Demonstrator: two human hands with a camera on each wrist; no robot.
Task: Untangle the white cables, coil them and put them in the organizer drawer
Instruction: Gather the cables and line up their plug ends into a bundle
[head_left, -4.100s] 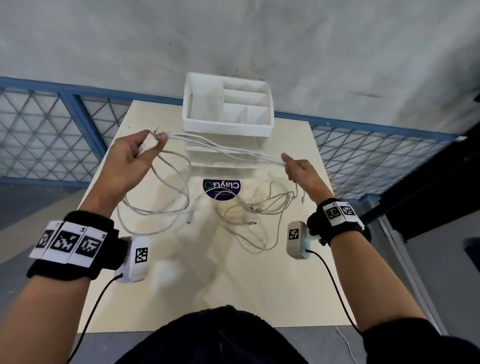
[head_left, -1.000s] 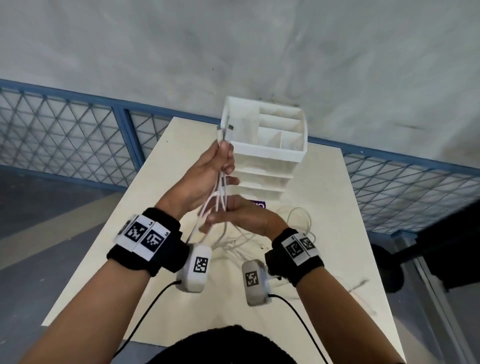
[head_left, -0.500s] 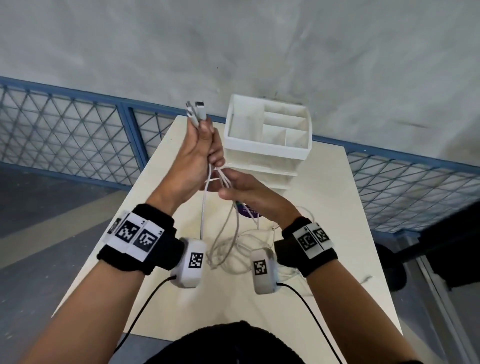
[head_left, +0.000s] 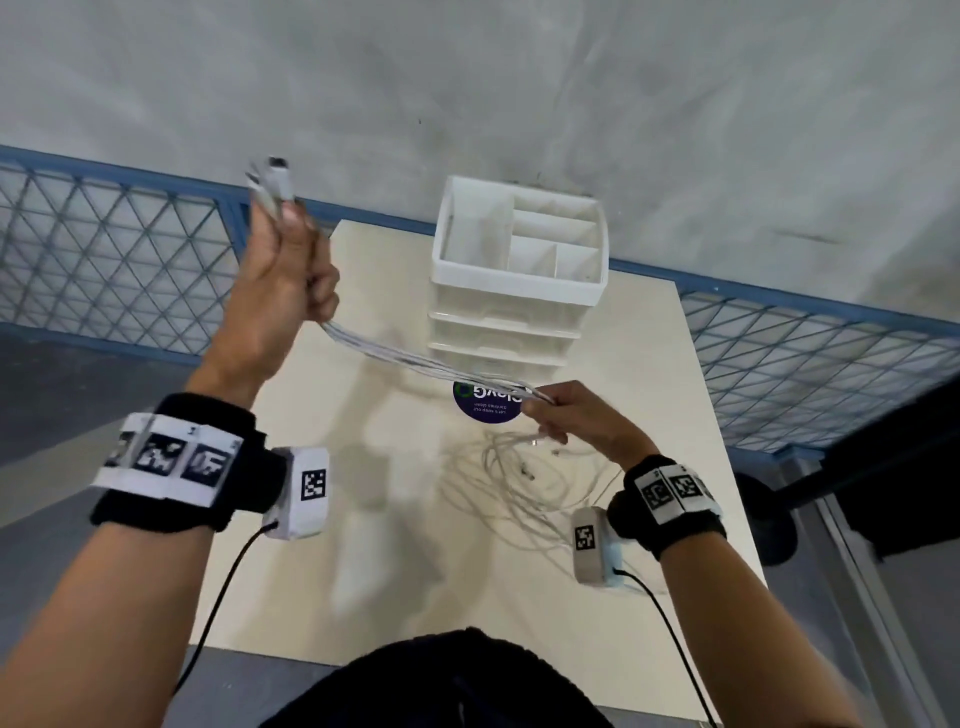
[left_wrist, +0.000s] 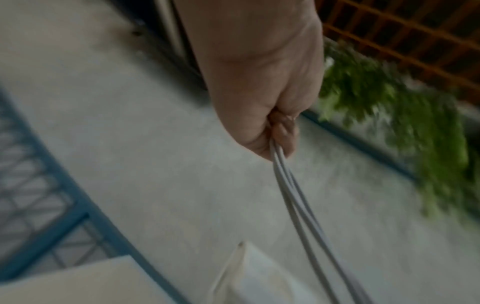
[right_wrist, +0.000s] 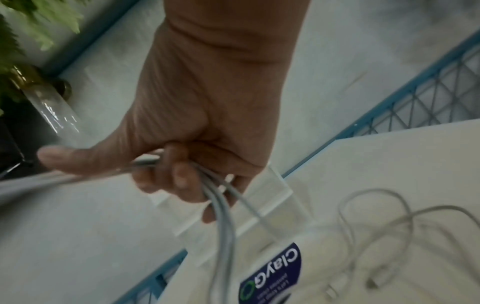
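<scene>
My left hand (head_left: 291, 270) is raised at the table's far left and grips a bundle of white cables (head_left: 415, 358) near their plugs (head_left: 272, 179), which stick out above the fist. The strands run taut down to my right hand (head_left: 561, 410), whose fingers curl round them over the purple sticker. The left wrist view shows the cables (left_wrist: 293, 195) leaving my fist (left_wrist: 272, 115). Seen from the right wrist, the cables (right_wrist: 221, 205) pass through my curled fingers (right_wrist: 179, 174). Loose loops (head_left: 530, 483) lie on the table below. The white organizer (head_left: 519, 270) stands at the back, its drawers closed.
The beige table (head_left: 363, 571) has a purple round sticker (head_left: 485, 402) in front of the organizer. A blue mesh fence (head_left: 114, 260) runs behind and beside the table. A grey wall rises beyond it. A plant (left_wrist: 389, 113) shows in the left wrist view.
My hands, close together half a second ago, have drawn apart. The left rose up and left with the plug ends; the right slid down the strands to the right, pulling them taut.
</scene>
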